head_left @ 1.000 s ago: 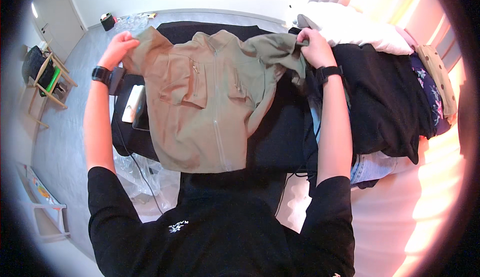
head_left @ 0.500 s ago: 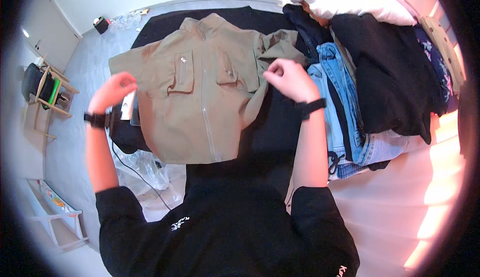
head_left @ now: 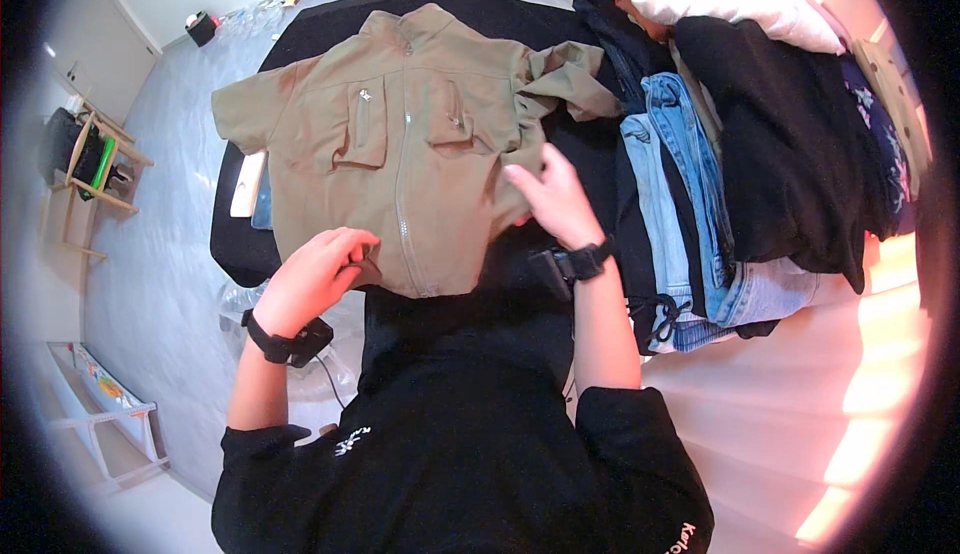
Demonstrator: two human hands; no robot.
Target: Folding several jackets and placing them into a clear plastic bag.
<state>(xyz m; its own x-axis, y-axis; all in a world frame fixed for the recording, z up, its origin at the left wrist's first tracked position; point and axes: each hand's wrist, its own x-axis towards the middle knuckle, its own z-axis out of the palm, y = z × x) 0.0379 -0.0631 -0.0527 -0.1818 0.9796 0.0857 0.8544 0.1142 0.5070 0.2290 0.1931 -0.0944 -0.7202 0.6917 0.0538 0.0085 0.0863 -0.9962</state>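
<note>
Head view: olive jacket (head_left: 385, 182) spread on black tabletop (head_left: 480, 8), left hand (head_left: 312, 276) pinching its near-left corner, right hand (head_left: 564, 206) at its right edge, thumb apart; even tension should flatten creases.

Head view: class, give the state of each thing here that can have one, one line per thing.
Olive zip-front jacket: spread out, front side up
Front zipper: closed
Left-side sleeve: laid out
Right-side sleeve: bunched
Left hand: fingers closed on the jacket's lower hem
Right hand: thumb spread, at the jacket's right edge; grip unclear
Left wristband: fastened
Right wristband: fastened
Blue jeans: folded
Door: appears shut
</note>
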